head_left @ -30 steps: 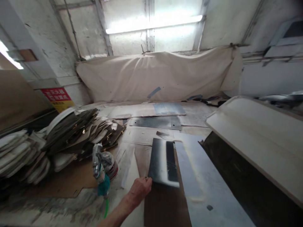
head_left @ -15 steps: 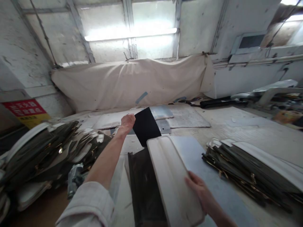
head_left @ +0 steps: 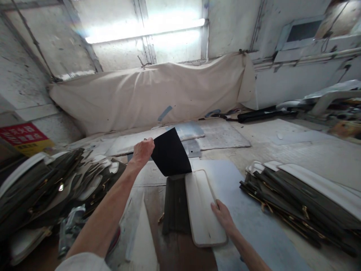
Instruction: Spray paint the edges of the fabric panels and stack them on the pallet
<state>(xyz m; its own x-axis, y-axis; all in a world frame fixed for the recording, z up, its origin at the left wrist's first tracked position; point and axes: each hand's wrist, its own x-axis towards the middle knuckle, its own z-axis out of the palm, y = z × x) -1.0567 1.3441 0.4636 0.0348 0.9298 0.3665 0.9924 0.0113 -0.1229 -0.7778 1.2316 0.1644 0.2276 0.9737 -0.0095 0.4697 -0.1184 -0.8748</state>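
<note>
Left hand point(head_left: 143, 149) is pinching the left corner of a black sheet point(head_left: 170, 152), fingers closed tight on it. It is holding the sheet raised off the bench and tilted, with the lower edge hanging just above the far ends of the two panels below. The left arm is reaching forward from the bottom left, bare to a pale rolled sleeve.

Right hand point(head_left: 224, 216) is lying on the right edge of a white moulded panel point(head_left: 203, 205), fingers stretched along its top face. The view is not showing whether the thumb is hooking under the edge, so I cannot tell if it is gripping or only resting. The white panel is lying flat, long side pointing away from the person. It is touching a dark ribbed panel point(head_left: 176, 201) on its left and overlapping a grey sheet point(head_left: 242, 188) on its right.

A stack of dark and white panels point(head_left: 299, 192) is sitting near the right hand, apart from the white panel. A looser pile of panels point(head_left: 47, 180) is leaning at the far left, with a spray gun point(head_left: 70, 226) lying at its foot. A beige cloth point(head_left: 152, 94) is hanging across the back wall, under a tube light point(head_left: 146, 29).
</note>
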